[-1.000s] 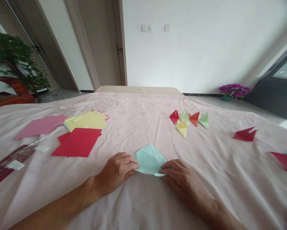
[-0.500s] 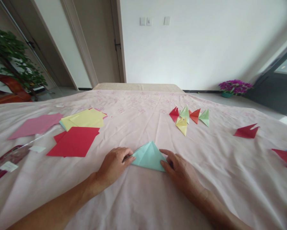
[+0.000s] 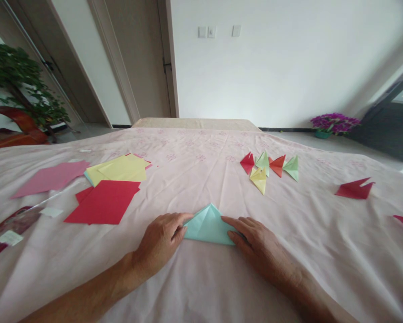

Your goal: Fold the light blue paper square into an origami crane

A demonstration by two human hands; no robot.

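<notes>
A light turquoise sheet of origami paper (image 3: 208, 228), folded into a low triangle with its peak pointing away from me, lies on the pink cloth. At its left corner my left hand (image 3: 163, 237) pinches the paper between thumb and fingers. My right hand (image 3: 260, 240) grips the right corner, thumb along the lower edge and index finger on the upper slope. Both corners are partly hidden by the fingers.
Red sheets (image 3: 103, 202), yellow sheets (image 3: 122, 169) and pink sheets (image 3: 51, 178) lie at left, beside a plastic packet (image 3: 9, 231). Several folded paper pieces, including a yellow one (image 3: 259, 179), sit at back right. A folded red piece (image 3: 354, 188) lies farther right.
The view has shifted slightly. The fingers of my left hand have moved up along the turquoise paper's left slope, and my right index finger reaches farther over its right slope.
</notes>
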